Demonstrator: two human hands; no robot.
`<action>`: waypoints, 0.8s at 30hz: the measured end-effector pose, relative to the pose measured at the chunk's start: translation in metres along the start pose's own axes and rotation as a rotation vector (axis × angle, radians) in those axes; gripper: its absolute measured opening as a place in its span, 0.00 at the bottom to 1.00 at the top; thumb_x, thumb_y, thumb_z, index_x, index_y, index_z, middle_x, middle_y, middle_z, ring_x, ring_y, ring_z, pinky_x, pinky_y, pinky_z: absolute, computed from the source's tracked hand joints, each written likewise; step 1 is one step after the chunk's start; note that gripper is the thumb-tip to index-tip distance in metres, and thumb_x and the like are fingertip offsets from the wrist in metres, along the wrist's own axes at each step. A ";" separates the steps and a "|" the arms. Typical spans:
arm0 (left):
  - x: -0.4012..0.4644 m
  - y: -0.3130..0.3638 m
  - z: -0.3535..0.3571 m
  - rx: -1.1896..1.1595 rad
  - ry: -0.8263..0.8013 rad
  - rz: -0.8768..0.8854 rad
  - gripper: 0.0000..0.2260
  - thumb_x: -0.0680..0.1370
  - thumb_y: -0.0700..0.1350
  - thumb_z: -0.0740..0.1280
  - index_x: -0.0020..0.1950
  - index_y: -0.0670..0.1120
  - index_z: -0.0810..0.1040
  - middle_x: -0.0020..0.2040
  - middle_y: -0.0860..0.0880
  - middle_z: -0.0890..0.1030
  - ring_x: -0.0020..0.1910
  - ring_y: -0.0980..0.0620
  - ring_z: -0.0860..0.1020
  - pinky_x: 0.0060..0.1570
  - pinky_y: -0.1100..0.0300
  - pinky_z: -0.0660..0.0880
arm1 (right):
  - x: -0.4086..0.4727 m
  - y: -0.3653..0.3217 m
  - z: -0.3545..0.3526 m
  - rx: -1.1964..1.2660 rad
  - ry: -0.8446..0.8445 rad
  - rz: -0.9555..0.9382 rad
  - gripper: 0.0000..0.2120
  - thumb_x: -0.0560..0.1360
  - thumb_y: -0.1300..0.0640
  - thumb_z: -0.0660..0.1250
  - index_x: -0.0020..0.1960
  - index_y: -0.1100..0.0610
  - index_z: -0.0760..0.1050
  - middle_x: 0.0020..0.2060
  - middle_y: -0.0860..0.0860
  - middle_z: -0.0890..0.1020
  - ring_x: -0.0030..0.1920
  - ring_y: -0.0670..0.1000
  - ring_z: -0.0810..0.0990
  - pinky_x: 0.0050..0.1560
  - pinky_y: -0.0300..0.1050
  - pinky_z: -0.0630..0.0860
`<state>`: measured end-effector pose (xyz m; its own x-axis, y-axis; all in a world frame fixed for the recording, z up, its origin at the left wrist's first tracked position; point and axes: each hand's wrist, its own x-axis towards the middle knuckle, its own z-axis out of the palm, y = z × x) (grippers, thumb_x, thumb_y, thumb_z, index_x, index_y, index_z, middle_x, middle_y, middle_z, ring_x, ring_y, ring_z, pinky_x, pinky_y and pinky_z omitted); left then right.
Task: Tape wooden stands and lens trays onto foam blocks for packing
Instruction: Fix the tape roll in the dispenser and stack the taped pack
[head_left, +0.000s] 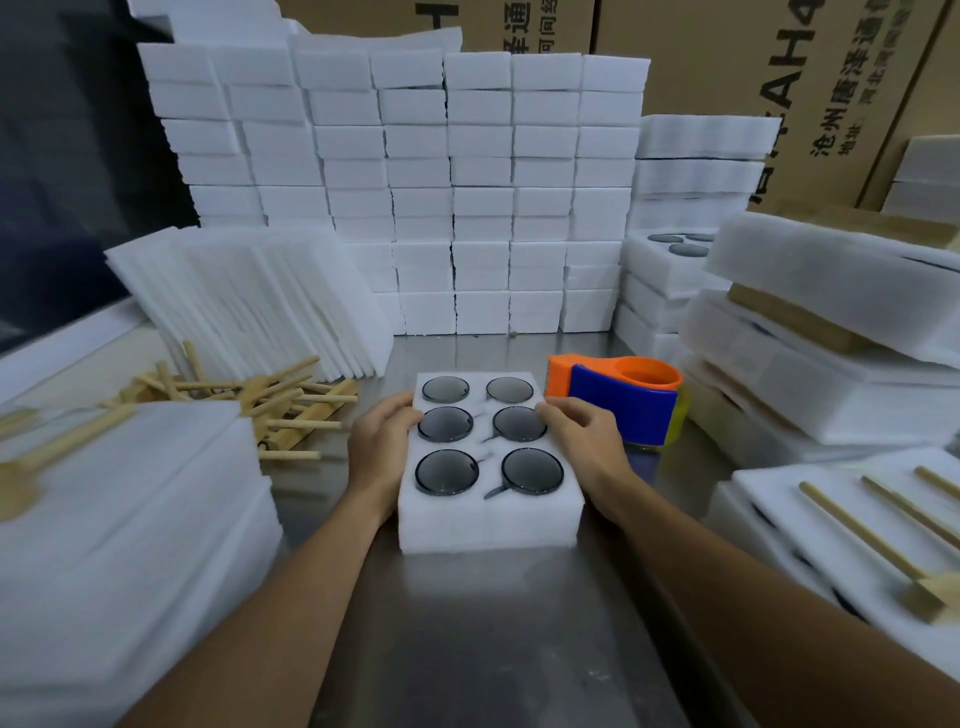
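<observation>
Both your hands are gripping the lens tray (488, 512), left hand (382, 449) and right hand (584, 441) curling fingers over its side edges.

Both hands, left hand (382, 447) and right hand (582, 441), gripped the lens tray (488, 519) at center; a tape dispenser (618, 400) sat at two o'clock.

Six lenses (491, 434) (one tray (488, 525)), one tape dispenser (621, 400)
</observation>
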<state>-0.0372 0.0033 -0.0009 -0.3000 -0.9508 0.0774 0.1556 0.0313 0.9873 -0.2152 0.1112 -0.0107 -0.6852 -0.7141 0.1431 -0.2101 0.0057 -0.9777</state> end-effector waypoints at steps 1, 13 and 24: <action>0.001 -0.001 -0.001 0.004 -0.001 -0.001 0.14 0.66 0.41 0.66 0.49 0.43 0.85 0.49 0.41 0.85 0.51 0.39 0.82 0.53 0.44 0.78 | 0.001 0.000 0.000 -0.001 -0.013 -0.003 0.06 0.77 0.52 0.69 0.51 0.50 0.84 0.45 0.46 0.87 0.50 0.50 0.84 0.59 0.55 0.80; 0.008 -0.007 -0.002 0.005 0.067 0.010 0.12 0.74 0.38 0.68 0.54 0.48 0.85 0.52 0.49 0.85 0.55 0.48 0.82 0.60 0.48 0.77 | 0.028 -0.032 0.014 -0.365 0.100 -0.280 0.07 0.73 0.60 0.69 0.49 0.53 0.81 0.42 0.43 0.82 0.46 0.42 0.81 0.48 0.35 0.73; 0.015 -0.010 -0.003 0.064 0.126 0.089 0.10 0.77 0.42 0.67 0.53 0.50 0.86 0.46 0.58 0.86 0.49 0.58 0.82 0.55 0.55 0.80 | 0.078 -0.099 0.157 -0.479 -0.258 -0.488 0.19 0.76 0.53 0.69 0.65 0.55 0.73 0.56 0.52 0.79 0.53 0.53 0.80 0.56 0.53 0.78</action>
<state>-0.0408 -0.0122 -0.0104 -0.1671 -0.9743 0.1511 0.1152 0.1329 0.9844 -0.1388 -0.0548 0.0730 -0.2616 -0.8555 0.4468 -0.7724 -0.0921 -0.6285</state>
